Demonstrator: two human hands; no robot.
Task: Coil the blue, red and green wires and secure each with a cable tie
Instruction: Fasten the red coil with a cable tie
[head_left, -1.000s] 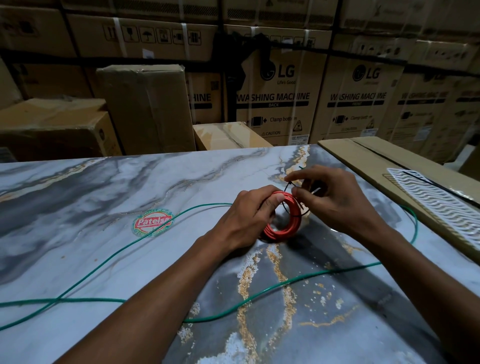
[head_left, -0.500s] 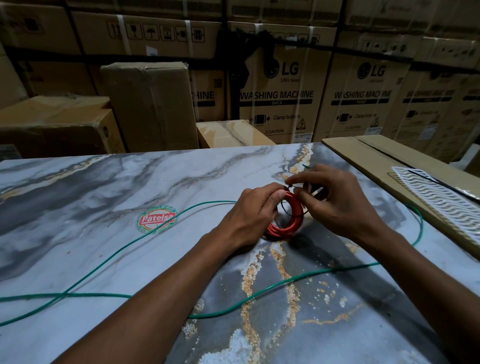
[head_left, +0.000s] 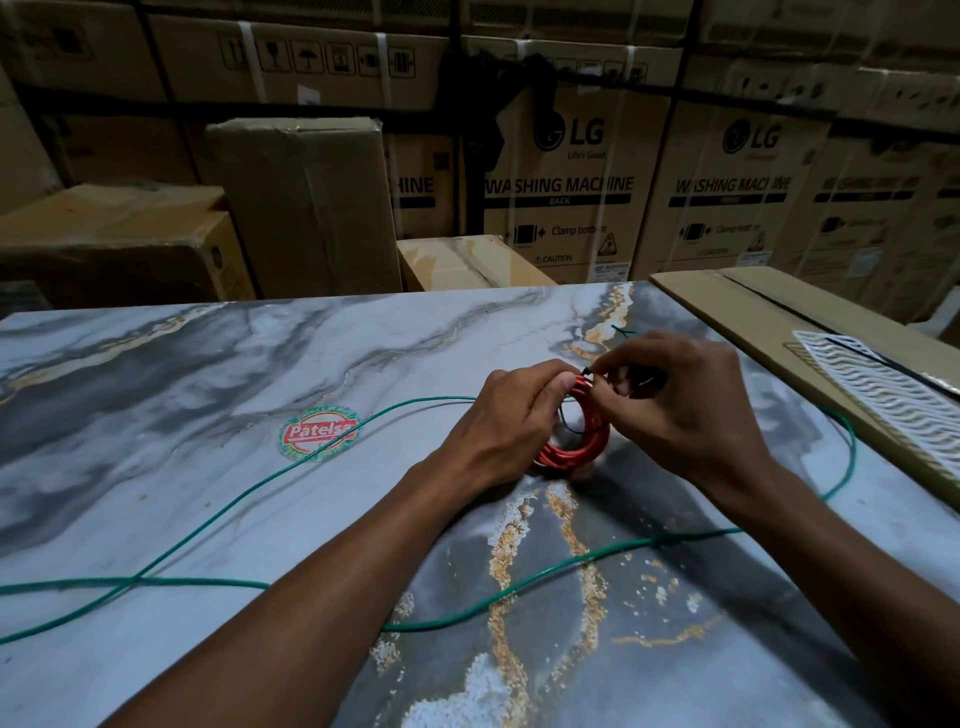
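A small coil of red wire (head_left: 576, 449) stands on edge on the marble table (head_left: 208, 374), held between both hands. My left hand (head_left: 511, 423) grips the coil's left side, thumb on its top. My right hand (head_left: 685, 415) pinches a thin black cable tie (head_left: 571, 422) that loops through the coil at its top. A long green wire (head_left: 218, 512) lies loose across the table, running under both forearms and curving round the right side. No blue wire is in view.
A round "Patels" sticker (head_left: 318, 432) is on the table left of the hands. A flat cardboard sheet (head_left: 753, 322) with a white wavy-patterned panel (head_left: 893, 400) lies at the table's right edge. Stacked cardboard boxes (head_left: 571, 182) stand behind the table.
The black tie's loop has drawn smaller around the red coil. My right hand's fingertips have closed in on the coil's top, next to my left thumb.
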